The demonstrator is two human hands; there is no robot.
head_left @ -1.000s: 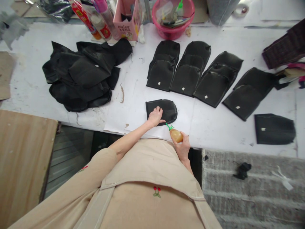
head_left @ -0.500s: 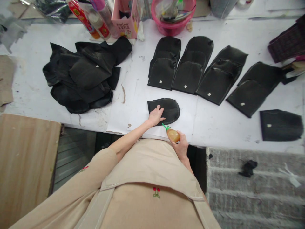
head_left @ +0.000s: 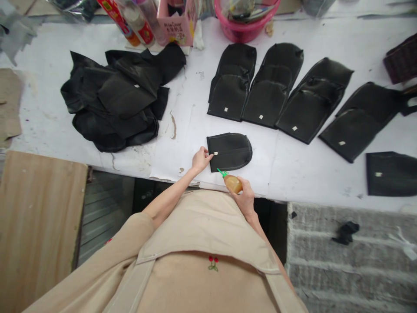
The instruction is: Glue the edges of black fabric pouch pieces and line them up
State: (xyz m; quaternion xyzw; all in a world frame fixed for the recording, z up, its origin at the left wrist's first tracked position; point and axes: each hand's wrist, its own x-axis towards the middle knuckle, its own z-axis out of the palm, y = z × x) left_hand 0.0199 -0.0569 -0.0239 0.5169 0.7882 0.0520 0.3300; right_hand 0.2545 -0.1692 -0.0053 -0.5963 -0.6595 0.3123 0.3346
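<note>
In the head view a black leather-like piece [head_left: 231,152], rounded at its right end, lies flat on the white-covered table near the front edge. A small white tag shows near its straight left edge. My left hand [head_left: 201,160] is at that edge, its thumb and fingers closed on it beside the tag. My right hand [head_left: 246,195] is wrapped round a squeeze bottle [head_left: 233,184] of amber liquid. The bottle's green nozzle points up and left, close to the piece's lower edge; whether it touches cannot be made out.
Several similar black pieces [head_left: 269,84] lie in a row behind and to the right. A heap of black pieces [head_left: 114,100] is at the left. Along the back stand bottles [head_left: 138,21], a pink box [head_left: 176,28] and a pink basket [head_left: 246,30]. A wooden board [head_left: 39,217] is front left.
My left hand has moved from lying flat on the black piece to its left edge, uncovering the white tag. The bottle in my right hand has shifted slightly left along the lower edge.
</note>
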